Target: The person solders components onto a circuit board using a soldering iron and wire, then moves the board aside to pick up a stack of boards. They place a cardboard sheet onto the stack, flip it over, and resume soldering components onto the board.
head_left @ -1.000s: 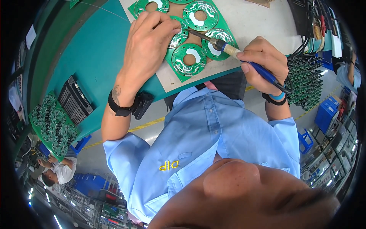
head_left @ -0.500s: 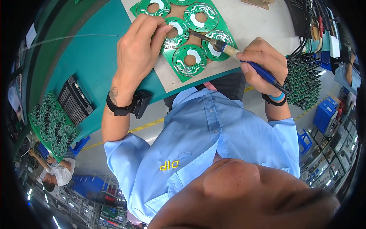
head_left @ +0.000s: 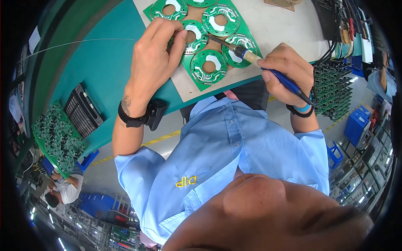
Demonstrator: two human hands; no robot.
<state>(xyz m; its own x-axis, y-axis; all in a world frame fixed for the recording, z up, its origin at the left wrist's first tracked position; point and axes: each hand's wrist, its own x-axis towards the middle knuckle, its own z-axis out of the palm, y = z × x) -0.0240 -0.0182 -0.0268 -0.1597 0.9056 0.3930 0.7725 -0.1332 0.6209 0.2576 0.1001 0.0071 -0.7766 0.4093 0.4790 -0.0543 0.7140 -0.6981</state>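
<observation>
A teal surface (head_left: 104, 67) fills the upper left, with a grey mat (head_left: 289, 25) lying on it toward twelve o'clock. At nine o'clock a black ribbed tray (head_left: 83, 111) sits at the surface's edge, and just beside it, toward eight o'clock, lies a green panel of populated circuit boards (head_left: 56, 138). At three o'clock stands a stack of green circuit boards (head_left: 335, 94), with a bundle of cables (head_left: 341, 25) above it near one o'clock. A blue bin (head_left: 356, 125) stands on the floor (head_left: 167, 125), which carries a yellow line (head_left: 159, 138). Another person (head_left: 63, 192) sits at eight o'clock.
</observation>
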